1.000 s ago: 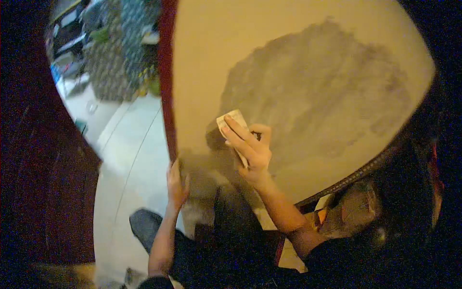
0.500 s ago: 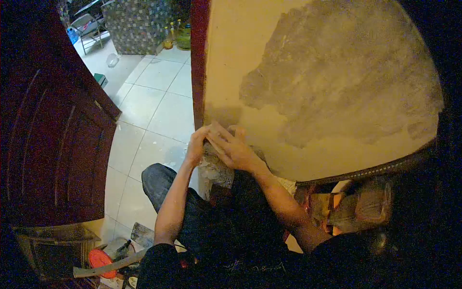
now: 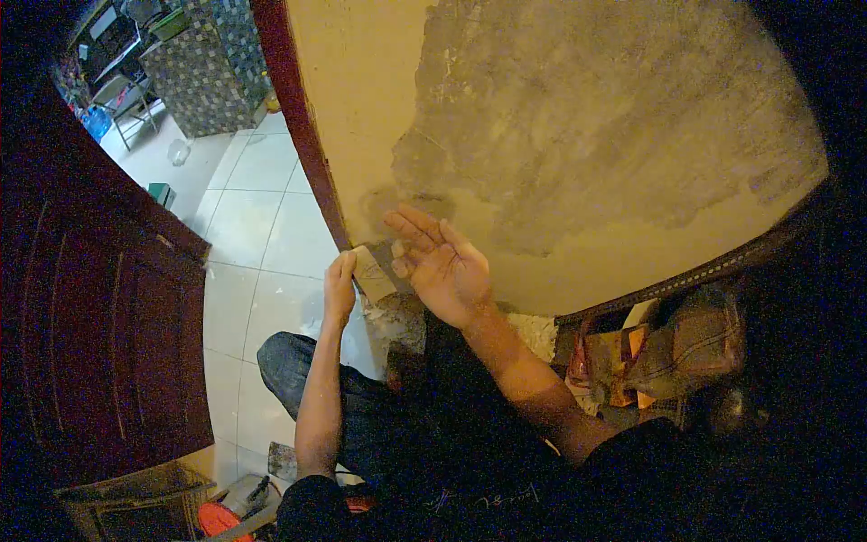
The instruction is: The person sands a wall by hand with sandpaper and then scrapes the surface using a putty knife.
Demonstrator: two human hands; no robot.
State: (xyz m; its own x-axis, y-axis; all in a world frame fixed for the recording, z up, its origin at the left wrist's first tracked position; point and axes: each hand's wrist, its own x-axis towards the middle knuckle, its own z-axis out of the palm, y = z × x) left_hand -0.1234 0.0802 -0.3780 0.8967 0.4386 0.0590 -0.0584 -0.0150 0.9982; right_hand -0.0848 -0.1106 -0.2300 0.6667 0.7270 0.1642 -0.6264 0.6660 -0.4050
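My left hand [image 3: 340, 291] is closed, thumb and fingers pinching a thin tan sheet [image 3: 368, 264] at the door-frame edge, low on the wall. The sheet's kind is not clear; it may be sandpaper. Beside it, my right hand [image 3: 449, 275] is open, palm turned up toward me and fingers stretched, with nothing seen in it. Behind that hand is the yellowish wall [image 3: 361, 117], with a large rough grey patch [image 3: 614, 117] and a smaller dark smudge near the fingertips. Broken, crumbly plaster [image 3: 397, 318] shows at the wall's foot below my hands.
A dark red door frame [image 3: 302, 117] edges the wall. At left stands a dark panelled door [image 3: 117, 325]. Pale floor tiles [image 3: 248, 230] run to a folding chair [image 3: 135, 108]. A red round object [image 3: 221, 521] lies lower left; cluttered items [image 3: 623, 361] sit right.
My hands, close together before, are now apart. The right hand has turned palm up and opened; the left holds the tan sheet, now more visible. My view has tilted and shifted right.
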